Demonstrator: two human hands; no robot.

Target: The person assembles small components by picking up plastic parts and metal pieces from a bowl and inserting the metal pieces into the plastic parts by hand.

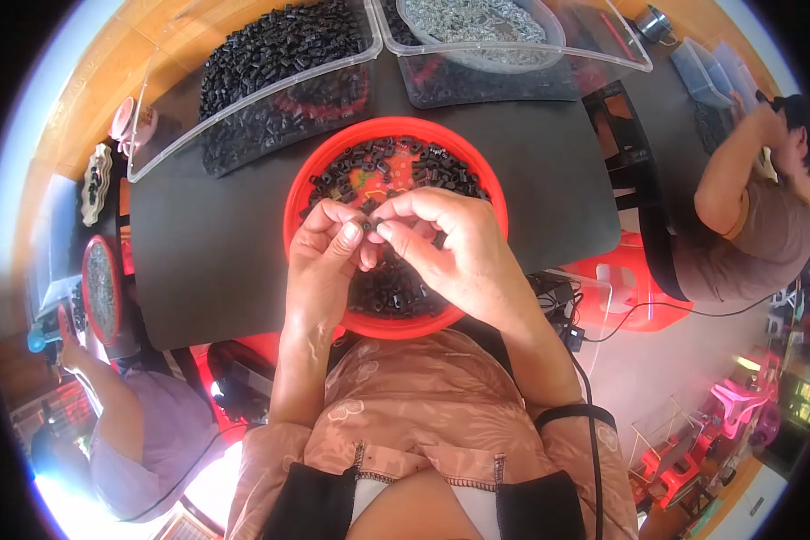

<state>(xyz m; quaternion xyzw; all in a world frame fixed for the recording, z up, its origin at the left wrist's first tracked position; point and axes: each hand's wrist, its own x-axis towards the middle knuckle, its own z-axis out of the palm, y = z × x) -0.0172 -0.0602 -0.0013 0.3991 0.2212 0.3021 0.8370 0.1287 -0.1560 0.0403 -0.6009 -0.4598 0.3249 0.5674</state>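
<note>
Both of my hands meet over a round red tray (pixel 292 193) that holds many small black plastic parts (pixel 396 292). Between the thumb and fingers of my left hand (pixel 326 245) is a small black plastic part (pixel 366 226). My right hand (pixel 441 236) pinches with thumb and forefinger at the same spot, touching a dark piece there. Whether it is the same part or a second tiny one, I cannot tell. My fingers hide the middle of the tray.
Behind the tray stands a clear bin of black parts (pixel 279 54). Beside it, a second clear bin (pixel 504 85) carries a bowl of small shiny pieces (pixel 486 22). A person (pixel 747 216) sits at right, another person (pixel 148 432) at left. A cable (pixel 594 450) hangs by my right arm.
</note>
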